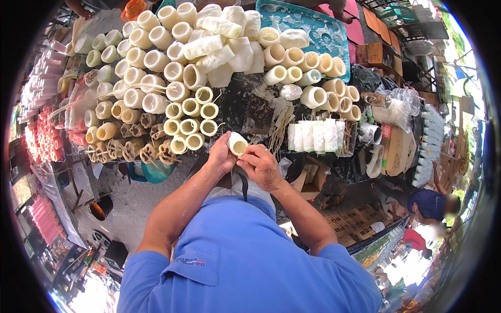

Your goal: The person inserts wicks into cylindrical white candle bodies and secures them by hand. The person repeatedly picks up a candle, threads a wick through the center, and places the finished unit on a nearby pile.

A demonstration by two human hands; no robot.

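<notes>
Gripping a small, cream-white, hollow waxy cup [236, 141] by its left side with the left hand [223, 153]; pinching at its near rim with the right hand [261, 166]. Best to press lightly, being likely soft enough to dent, and turn evenly around the edge. Mind the thin straw-coloured strands [281, 122] right of the cup, the pale-yellow cylindrical cups [188, 127] left, the turquoise rectangular tray [338, 36] beyond.

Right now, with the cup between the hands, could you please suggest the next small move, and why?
Perhaps work the right hand gently along the open rim of the cream cup, since that hand's fingers sit there while the left hand supports the cup's side.
</notes>
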